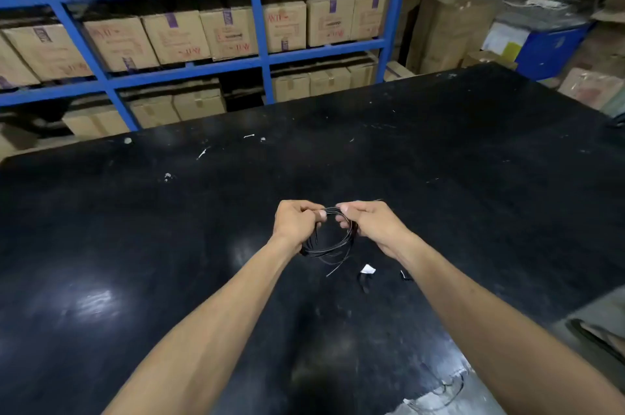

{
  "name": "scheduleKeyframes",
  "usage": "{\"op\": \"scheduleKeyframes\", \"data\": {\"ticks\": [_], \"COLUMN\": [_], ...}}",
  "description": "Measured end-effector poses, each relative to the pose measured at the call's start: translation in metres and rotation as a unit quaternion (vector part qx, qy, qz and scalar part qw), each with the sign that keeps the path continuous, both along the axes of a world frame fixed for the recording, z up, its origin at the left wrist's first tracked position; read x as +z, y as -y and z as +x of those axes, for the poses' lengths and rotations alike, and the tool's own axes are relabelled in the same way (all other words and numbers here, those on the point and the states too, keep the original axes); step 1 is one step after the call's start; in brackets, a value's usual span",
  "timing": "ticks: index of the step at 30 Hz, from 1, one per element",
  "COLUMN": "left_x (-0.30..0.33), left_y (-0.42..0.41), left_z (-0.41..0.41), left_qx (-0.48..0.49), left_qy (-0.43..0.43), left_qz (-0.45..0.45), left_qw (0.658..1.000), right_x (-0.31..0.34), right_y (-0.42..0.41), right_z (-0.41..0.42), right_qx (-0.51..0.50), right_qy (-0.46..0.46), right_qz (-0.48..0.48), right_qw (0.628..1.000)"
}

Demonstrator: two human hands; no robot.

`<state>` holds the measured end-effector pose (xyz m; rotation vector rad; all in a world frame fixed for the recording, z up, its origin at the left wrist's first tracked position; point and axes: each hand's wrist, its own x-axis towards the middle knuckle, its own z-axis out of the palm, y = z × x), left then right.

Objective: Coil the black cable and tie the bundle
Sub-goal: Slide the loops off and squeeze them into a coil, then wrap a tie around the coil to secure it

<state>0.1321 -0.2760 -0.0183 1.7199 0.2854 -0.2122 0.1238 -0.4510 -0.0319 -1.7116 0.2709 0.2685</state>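
The thin black cable [333,247] is wound into a small round coil of several loops, held just above the black table [169,245]. My left hand [296,223] pinches the coil's upper left side. My right hand [370,223] grips its upper right side, thumb and fingers closed on the strands. One loose cable end [334,270] trails down from the coil's lower edge toward the table. Parts of the loops are hidden inside both fists.
A small white scrap [368,269] and a short dark piece [364,284] lie on the table just right of the coil. More thin cable [446,391] lies at the near right edge. Blue shelving [260,59] with cardboard boxes stands beyond the table's far edge.
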Motion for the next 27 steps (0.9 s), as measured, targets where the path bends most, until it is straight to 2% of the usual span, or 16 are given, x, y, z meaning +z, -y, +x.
{"op": "scheduleKeyframes", "data": {"ticks": [5, 7, 9, 12, 14, 17, 20, 22, 24, 27], "left_x": [-0.030, -0.039, -0.047, -0.052, -0.051, -0.049, -0.048, -0.050, -0.052, -0.052], "left_y": [0.026, 0.027, 0.027, 0.026, 0.021, 0.009, -0.003, -0.008, -0.010, -0.008], "left_z": [0.011, 0.012, 0.014, 0.019, 0.025, 0.036, 0.045, 0.050, 0.054, 0.060], "left_qx": [0.044, 0.064, 0.087, 0.117, 0.132, 0.148, 0.160, 0.166, 0.171, 0.182], "left_qy": [0.004, -0.004, -0.017, -0.028, -0.029, -0.028, -0.031, -0.028, -0.026, -0.020], "left_qz": [0.032, 0.042, 0.047, 0.049, 0.050, 0.064, 0.075, 0.075, 0.079, 0.087], "left_qw": [0.999, 0.997, 0.995, 0.992, 0.990, 0.986, 0.984, 0.983, 0.982, 0.979], "right_x": [-0.031, -0.049, -0.070, -0.098, -0.113, -0.127, -0.133, -0.130, -0.121, -0.094], "right_y": [0.055, 0.072, 0.076, 0.055, 0.034, 0.015, 0.010, 0.011, 0.014, 0.023], "right_z": [0.006, 0.003, 0.000, -0.008, -0.010, -0.003, 0.010, 0.020, 0.032, 0.057], "right_qx": [-0.032, -0.010, 0.040, 0.059, 0.057, 0.100, 0.157, 0.166, 0.133, 0.033], "right_qy": [-0.054, -0.092, -0.156, -0.240, -0.228, -0.183, -0.188, -0.186, -0.158, -0.096], "right_qz": [-0.133, -0.236, -0.298, -0.289, -0.325, -0.441, -0.465, -0.448, -0.388, -0.195], "right_qw": [0.989, 0.967, 0.941, 0.925, 0.916, 0.873, 0.851, 0.859, 0.898, 0.976]}}
